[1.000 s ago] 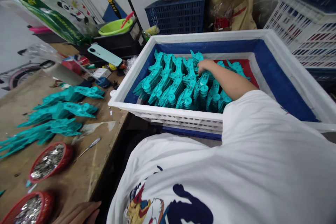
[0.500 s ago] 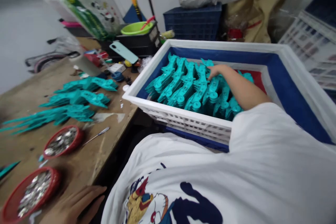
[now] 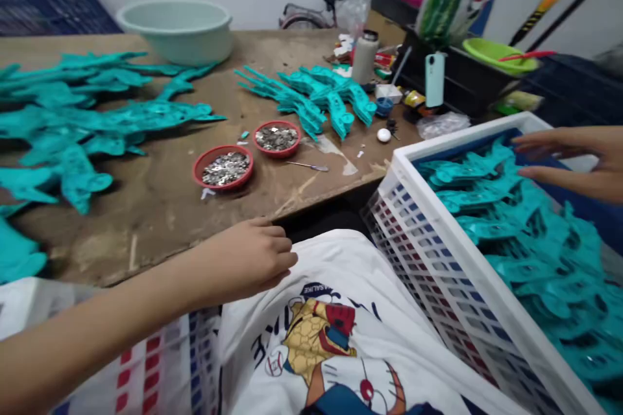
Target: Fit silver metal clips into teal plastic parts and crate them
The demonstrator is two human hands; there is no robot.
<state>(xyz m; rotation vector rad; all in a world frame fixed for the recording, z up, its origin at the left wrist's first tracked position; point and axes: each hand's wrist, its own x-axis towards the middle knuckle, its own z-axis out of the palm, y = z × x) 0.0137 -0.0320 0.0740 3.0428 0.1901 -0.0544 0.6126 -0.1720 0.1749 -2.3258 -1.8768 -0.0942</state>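
Observation:
My right hand (image 3: 579, 159) is over the far right part of a white plastic crate (image 3: 440, 227), fingers and thumb apart and nothing between them. Turquoise plastic parts (image 3: 520, 233), long and jagged, lie stacked in rows inside the crate just below it. Near the table's front edge, above my lap, is my left hand (image 3: 260, 253), its fingers curled in and no object showing in them. Two red bowls, a nearer one (image 3: 224, 168) and a farther one (image 3: 277, 139), stand beyond it, filled with small shiny metal pieces.
More turquoise parts lie on the wooden table (image 3: 160, 207), in a heap at left and a smaller group in the middle. A pale green basin (image 3: 178, 32) stands behind. A thin metal tool (image 3: 309, 166), a bottle (image 3: 365, 57) and a phone (image 3: 435, 80) are farther right. Another crate (image 3: 146, 363) sits under my left arm.
The view has swung left toward the table. My right hand has come off the turquoise parts in the crate and opened. The left hand has moved from the table edge to above my lap, fingers curling.

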